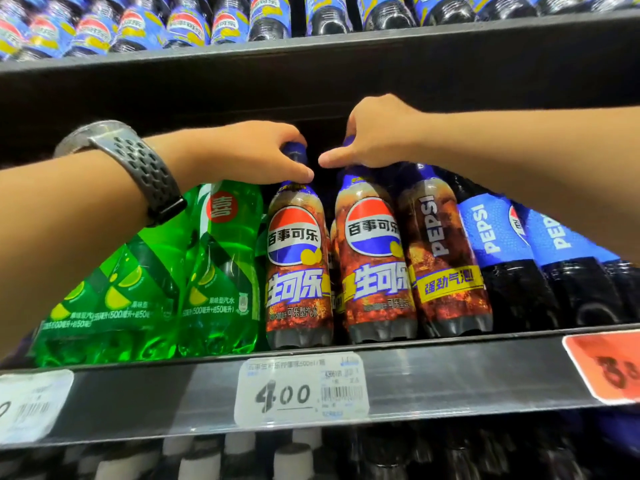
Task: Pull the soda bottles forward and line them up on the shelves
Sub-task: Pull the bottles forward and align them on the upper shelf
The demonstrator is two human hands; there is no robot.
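— Head view: what is the left hand point(249, 154) doing?
— It's curled round the blue cap of the left cola bottle point(298, 268), which stands at the front of the shelf point(467, 372) beside the green bottles point(221, 271).
— And the right hand point(377, 133)?
— Its fingers are clamped on the neck of the next cola bottle point(375, 268), thumb pointing left. Both bottles stand below the hands, side by side.

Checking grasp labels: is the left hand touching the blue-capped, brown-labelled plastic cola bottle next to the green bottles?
Touching. Head view shows the left hand curled round the top of the brown-labelled plastic cola bottle.
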